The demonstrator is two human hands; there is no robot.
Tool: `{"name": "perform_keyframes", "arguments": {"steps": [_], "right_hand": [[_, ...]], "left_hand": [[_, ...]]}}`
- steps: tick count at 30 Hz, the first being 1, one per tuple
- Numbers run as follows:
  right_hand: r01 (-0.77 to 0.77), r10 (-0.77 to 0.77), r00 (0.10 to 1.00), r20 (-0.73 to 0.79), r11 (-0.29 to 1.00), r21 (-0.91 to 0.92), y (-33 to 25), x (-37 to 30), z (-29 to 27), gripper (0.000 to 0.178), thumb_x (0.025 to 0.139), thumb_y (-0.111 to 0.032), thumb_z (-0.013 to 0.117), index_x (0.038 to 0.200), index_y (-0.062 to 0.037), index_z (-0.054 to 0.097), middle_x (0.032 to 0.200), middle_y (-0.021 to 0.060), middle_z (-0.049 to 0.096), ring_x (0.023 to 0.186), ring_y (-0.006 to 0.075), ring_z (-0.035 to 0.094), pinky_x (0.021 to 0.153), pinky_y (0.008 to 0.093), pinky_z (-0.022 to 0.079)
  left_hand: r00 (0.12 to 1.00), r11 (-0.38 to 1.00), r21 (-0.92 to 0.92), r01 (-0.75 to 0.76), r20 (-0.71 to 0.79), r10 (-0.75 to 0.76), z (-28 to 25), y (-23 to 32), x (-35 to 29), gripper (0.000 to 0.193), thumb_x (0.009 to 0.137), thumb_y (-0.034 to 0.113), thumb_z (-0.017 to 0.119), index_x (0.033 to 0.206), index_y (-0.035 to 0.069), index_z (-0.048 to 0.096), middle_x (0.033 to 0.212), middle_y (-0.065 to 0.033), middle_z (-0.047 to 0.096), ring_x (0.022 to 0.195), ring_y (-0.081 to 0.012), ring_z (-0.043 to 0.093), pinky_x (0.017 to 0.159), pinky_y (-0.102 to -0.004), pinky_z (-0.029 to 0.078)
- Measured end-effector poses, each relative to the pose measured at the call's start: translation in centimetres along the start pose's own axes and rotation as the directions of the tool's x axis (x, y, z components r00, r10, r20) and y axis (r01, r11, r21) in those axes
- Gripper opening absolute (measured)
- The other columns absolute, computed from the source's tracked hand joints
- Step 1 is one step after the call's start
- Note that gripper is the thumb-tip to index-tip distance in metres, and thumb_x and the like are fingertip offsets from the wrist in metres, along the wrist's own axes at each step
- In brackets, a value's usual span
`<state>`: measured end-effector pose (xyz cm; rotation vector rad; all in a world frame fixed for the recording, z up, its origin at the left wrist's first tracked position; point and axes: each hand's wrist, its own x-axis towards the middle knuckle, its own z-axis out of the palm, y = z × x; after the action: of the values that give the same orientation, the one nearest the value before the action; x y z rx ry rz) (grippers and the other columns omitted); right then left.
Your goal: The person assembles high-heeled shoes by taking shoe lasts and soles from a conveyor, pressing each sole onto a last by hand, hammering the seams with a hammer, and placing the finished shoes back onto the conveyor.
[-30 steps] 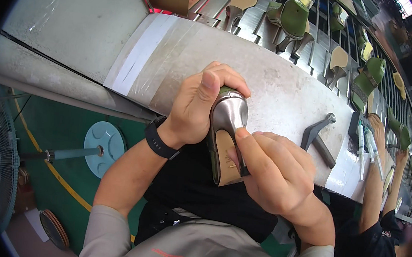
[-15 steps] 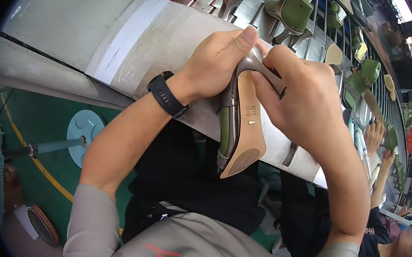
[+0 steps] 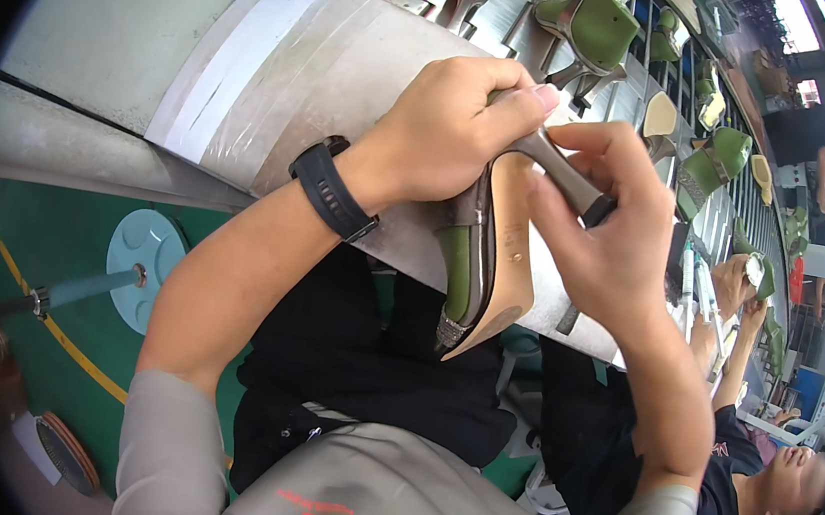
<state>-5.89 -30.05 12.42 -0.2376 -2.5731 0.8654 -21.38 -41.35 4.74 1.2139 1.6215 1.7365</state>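
A high-heeled shoe [image 3: 510, 238] hangs toe down between my hands, its tan sole turned toward the right and its glittery pointed toe nearest my body. Dark metallic trim and a green upper show along its left side. My left hand [image 3: 456, 126], with a black watch [image 3: 332, 189] on the wrist, is closed around the back of the shoe; its fingers behind the upper are hidden. At the slim grey heel, my right hand [image 3: 614, 208] has thumb and fingers closed around it, and the dark heel tip pokes out near the palm.
Below the shoe lies a pale padded work surface [image 3: 353, 60] with a white strip. Beyond it, a roller conveyor carries several green shoes [image 3: 597, 31] and tan-soled pieces. A co-worker [image 3: 740, 493] at the right handles a shoe. A light-blue round stool [image 3: 145, 270] is on the green floor at left.
The view has shifted slightly. My left thumb has moved right, over the base of the heel, and my right grip has opened up somewhat, exposing the heel tip. The shoe stays held.
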Motion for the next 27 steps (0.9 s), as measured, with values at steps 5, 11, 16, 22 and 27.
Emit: {"name": "perform_keyframes", "arguments": {"steps": [5, 11, 16, 22, 27], "right_hand": [[-0.547, 0.412, 0.800, 0.437, 0.801, 0.245, 1.3, -1.3, -1.0, 0.032, 0.092, -0.024, 0.086, 0.080, -0.0016, 0.066, 0.068, -0.0034, 0.060, 0.063, 0.0045, 0.048, 0.055, 0.0263, 0.040], [-0.553, 0.405, 0.777, 0.482, 0.805, 0.215, 0.5, -0.6, -0.4, 0.038, 0.091, -0.029, 0.089, 0.076, -0.0028, 0.065, 0.063, -0.0035, 0.060, 0.059, 0.0045, 0.048, 0.053, 0.0264, 0.039], [-0.545, 0.427, 0.777, 0.462, 0.824, 0.156, 0.6, -0.5, -0.3, 0.042, 0.090, -0.030, 0.090, 0.071, -0.0038, 0.062, 0.060, -0.0033, 0.058, 0.056, 0.0044, 0.046, 0.051, 0.0265, 0.037], [-0.521, 0.444, 0.811, 0.382, 0.845, 0.124, 0.0, -0.5, 0.6, 0.043, 0.085, -0.023, 0.089, 0.066, -0.0063, 0.055, 0.060, -0.0049, 0.053, 0.056, 0.0038, 0.044, 0.050, 0.0259, 0.035], [-0.573, 0.464, 0.788, 0.404, 0.794, 0.205, 1.2, -0.6, 1.0, 0.048, 0.086, -0.026, 0.093, 0.066, -0.0080, 0.053, 0.060, -0.0056, 0.054, 0.056, 0.0033, 0.043, 0.049, 0.0246, 0.033]], "left_hand": [[1.000, 1.000, -0.006, -0.008, -0.023, 0.008, 0.0, 0.3, -0.2, 0.042, 0.111, 0.037, 0.058, 0.102, -0.003, 0.070, 0.086, -0.0035, 0.067, 0.083, -0.0097, 0.059, 0.077, -0.0287, 0.050], [0.996, 1.000, -0.001, -0.023, -0.088, 0.023, 0.1, 0.0, -0.4, 0.043, 0.110, 0.036, 0.059, 0.100, -0.004, 0.072, 0.083, -0.0045, 0.069, 0.080, -0.0107, 0.060, 0.074, -0.0301, 0.051], [0.992, 1.000, 0.025, -0.004, -0.123, 0.007, 0.3, -0.1, -0.2, 0.040, 0.107, 0.033, 0.062, 0.100, -0.005, 0.073, 0.080, -0.0084, 0.070, 0.076, -0.0133, 0.063, 0.070, -0.0313, 0.051], [0.986, 0.999, 0.049, -0.007, -0.165, 0.015, 0.5, 0.0, 0.0, 0.039, 0.106, 0.032, 0.063, 0.098, -0.005, 0.074, 0.074, -0.0089, 0.067, 0.070, -0.0143, 0.060, 0.067, -0.0325, 0.050], [0.990, 1.000, 0.025, 0.007, -0.140, -0.003, 0.0, 0.0, 0.0, 0.039, 0.106, 0.031, 0.063, 0.097, -0.005, 0.074, 0.073, -0.0091, 0.066, 0.070, -0.0144, 0.060, 0.067, -0.0324, 0.050]]}}
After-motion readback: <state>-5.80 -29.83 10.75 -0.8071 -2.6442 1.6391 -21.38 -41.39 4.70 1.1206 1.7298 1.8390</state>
